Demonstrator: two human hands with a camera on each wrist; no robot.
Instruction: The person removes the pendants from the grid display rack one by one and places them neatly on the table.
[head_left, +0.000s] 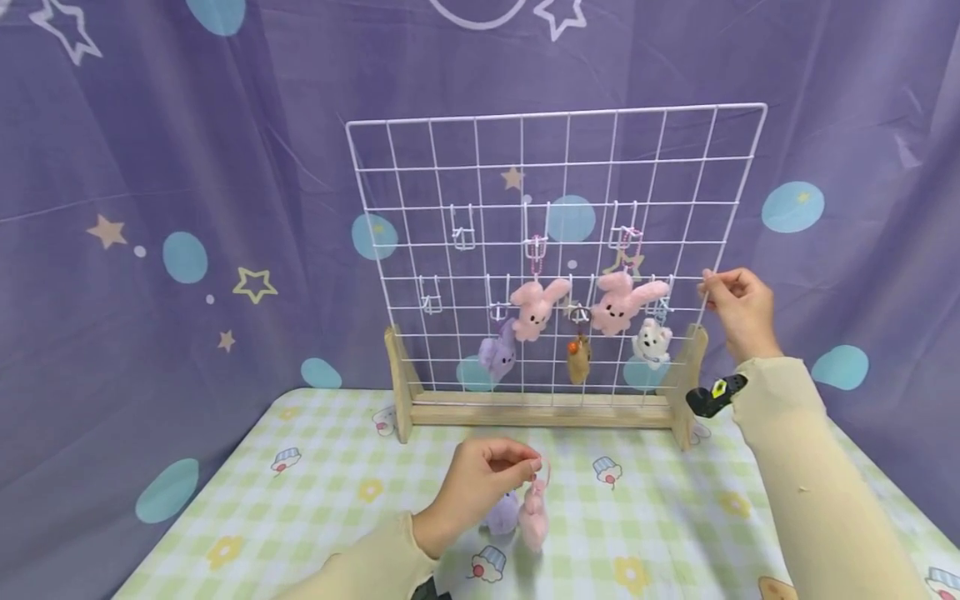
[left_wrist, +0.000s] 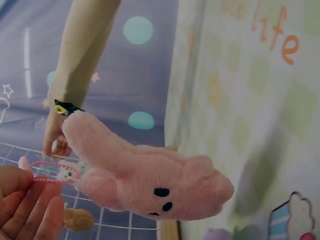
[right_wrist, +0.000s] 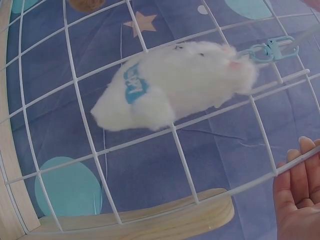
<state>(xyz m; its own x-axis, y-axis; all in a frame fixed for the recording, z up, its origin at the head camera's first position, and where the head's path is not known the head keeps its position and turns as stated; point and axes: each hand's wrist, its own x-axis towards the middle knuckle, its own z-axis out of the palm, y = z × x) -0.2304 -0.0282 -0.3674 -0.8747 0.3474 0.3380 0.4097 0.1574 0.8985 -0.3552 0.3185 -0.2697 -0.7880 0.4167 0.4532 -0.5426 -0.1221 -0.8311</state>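
Head view: holding a pink plush bunny (head_left: 534,518) with left hand (head_left: 487,477), well forward of the tabletop's (head_left: 322,500) back edge. Pinching its pink ball chain (left_wrist: 50,163) with left grip closed; contact between bunny and tabletop not determinable. Holding right edge of white wire grid (head_left: 555,113) with right hand (head_left: 741,308), grip closed on the wire, apparently for steadying.

Judged step: readying bunny for hanging. Probably needed next: raise to grid, work bead loop over a hook tip, release once seated. Possibly suitable: upper-left hook (head_left: 463,242) or lower-left hook (head_left: 431,302), seemingly bare.

No containers seen; listing hooks instead. On upper row: two hung pink bunnies (head_left: 532,315). On lower row, toward grid's right edge: hung purple plush (head_left: 498,358), brown plush (head_left: 578,364), white plush bear (head_left: 651,343). On tabletop, just beside held bunny, partly hidden by left hand: loose purple plush (head_left: 502,515).
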